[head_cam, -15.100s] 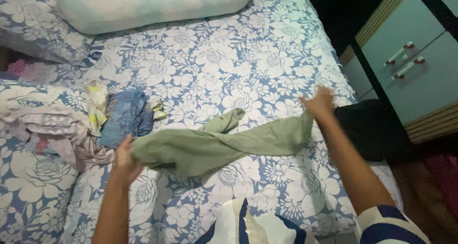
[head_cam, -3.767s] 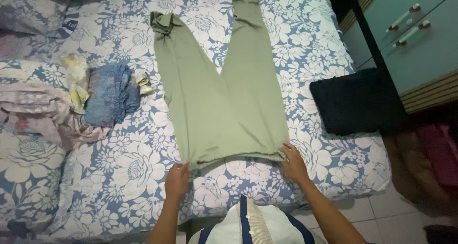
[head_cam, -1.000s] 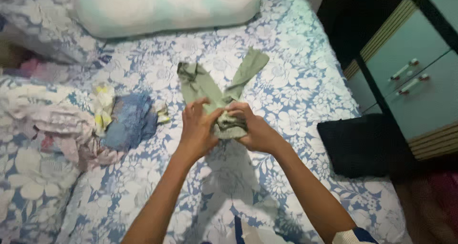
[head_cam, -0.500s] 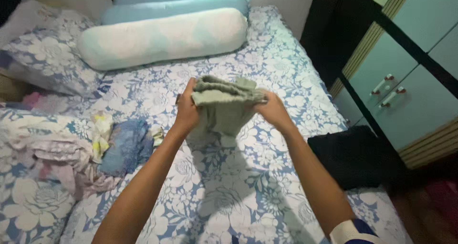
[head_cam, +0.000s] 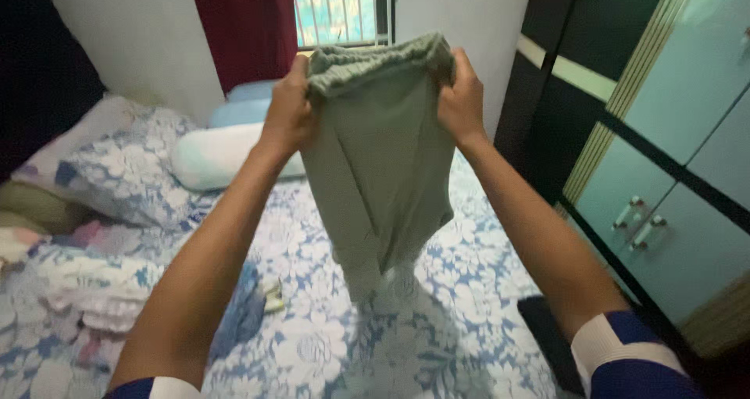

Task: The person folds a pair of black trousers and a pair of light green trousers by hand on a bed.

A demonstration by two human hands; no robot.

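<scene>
The left hand [head_cam: 287,110] and right hand [head_cam: 461,98] each pinch one end of the waistband of the green trousers [head_cam: 379,172]. The trousers hang straight down, long axis vertical, above the middle of the bed [head_cam: 312,352], between both arms.

Home bedroom. A bed [head_cam: 469,235] with a blue-and-white floral sheet fills most of the view, with a matching floral pillow [head_cam: 125,172] and pale bolsters [head_cam: 215,153] at its head. A barred window [head_cam: 340,8] with a dark red curtain [head_cam: 242,24] sits behind. A wardrobe [head_cam: 664,165] with teal doors and handles stands just beside the bed. Loose clothes [head_cam: 86,297] lie on the sheet.
</scene>
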